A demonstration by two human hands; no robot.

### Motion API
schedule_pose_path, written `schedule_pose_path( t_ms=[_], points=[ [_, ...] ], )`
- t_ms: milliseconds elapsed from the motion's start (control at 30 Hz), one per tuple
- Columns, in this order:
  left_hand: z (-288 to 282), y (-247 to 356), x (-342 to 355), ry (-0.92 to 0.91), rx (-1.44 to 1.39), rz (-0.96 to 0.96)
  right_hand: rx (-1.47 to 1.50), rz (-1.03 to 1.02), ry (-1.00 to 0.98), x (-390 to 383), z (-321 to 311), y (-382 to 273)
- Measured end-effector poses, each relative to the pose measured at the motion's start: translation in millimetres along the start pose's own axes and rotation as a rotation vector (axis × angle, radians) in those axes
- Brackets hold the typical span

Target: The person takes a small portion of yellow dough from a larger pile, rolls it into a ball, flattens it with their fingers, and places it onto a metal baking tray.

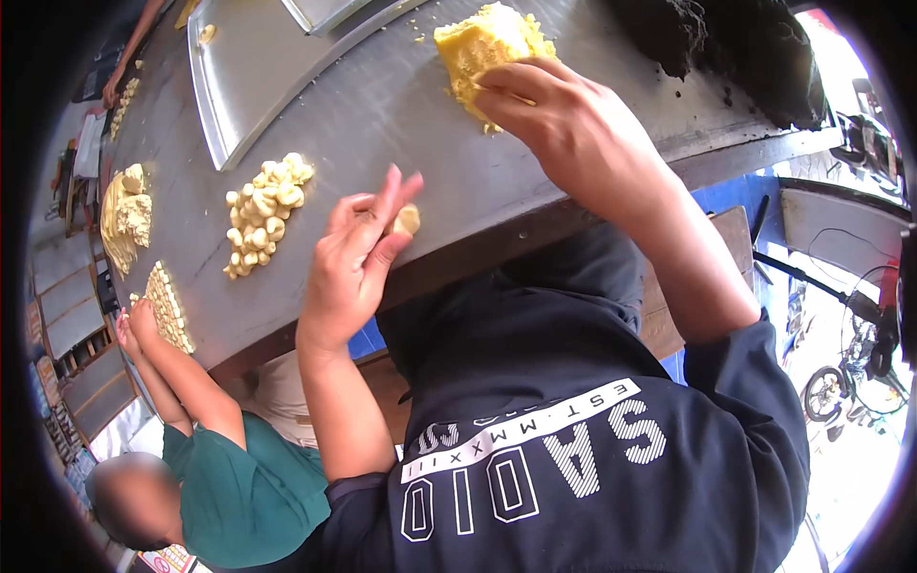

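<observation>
My left hand [353,258] is over the metal table [373,105] near its front edge, index and middle fingers stretched out. A small pale dough piece [408,219] lies just behind its thumb and fingertips; whether they touch is unclear. My right hand [554,124] reaches up to a large crumbly yellow mass [482,38], its fingers curled into the front of it. To the left of my left hand sits a pile of small pale dough balls [267,210].
A co-worker in green [248,497] handles a grid of small pieces [167,306] at left, below a dough lump [129,215]. Metal trays [229,95] sit at the back. Another person's arm [119,72] reaches in top left. A dark object [726,57] occupies the right end.
</observation>
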State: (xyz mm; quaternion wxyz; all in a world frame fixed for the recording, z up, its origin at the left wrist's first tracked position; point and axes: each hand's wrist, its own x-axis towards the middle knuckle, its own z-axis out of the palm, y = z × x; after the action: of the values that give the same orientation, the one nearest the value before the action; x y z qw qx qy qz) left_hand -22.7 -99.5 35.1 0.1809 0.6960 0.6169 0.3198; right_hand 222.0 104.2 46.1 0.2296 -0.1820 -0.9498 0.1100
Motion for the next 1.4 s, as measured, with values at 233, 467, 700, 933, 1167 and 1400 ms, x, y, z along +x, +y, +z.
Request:
schedule_pose_path(
  t_ms=[233, 467, 700, 933, 1167, 1400],
  points=[
    [20, -2, -15, 0.192, -0.438, -0.357, 0.064, -0.045, -0.274, 16, 4, 6],
    [26, 14, -19, 0.255, 0.213, -0.079, 0.387, 0.093, 0.019, -16, 7, 1],
    [33, 20, -22, 0.259, -0.087, -0.240, -0.060, -0.160, 0.043, -12, 13, 17],
    [14, 5, -31, 0.162, 0.189, -0.075, 0.043, -0.100, 0.100, -17, 9, 1],
    [-13, 8, 6, 0.030, -0.138, -0.459, -0.098, 0.034, 0.026, -6, 29, -10],
    [21, 13, 39, 0.064, 0.755, -0.233, 0.167, -0.026, 0.050, -10, 1, -5]
  ],
)
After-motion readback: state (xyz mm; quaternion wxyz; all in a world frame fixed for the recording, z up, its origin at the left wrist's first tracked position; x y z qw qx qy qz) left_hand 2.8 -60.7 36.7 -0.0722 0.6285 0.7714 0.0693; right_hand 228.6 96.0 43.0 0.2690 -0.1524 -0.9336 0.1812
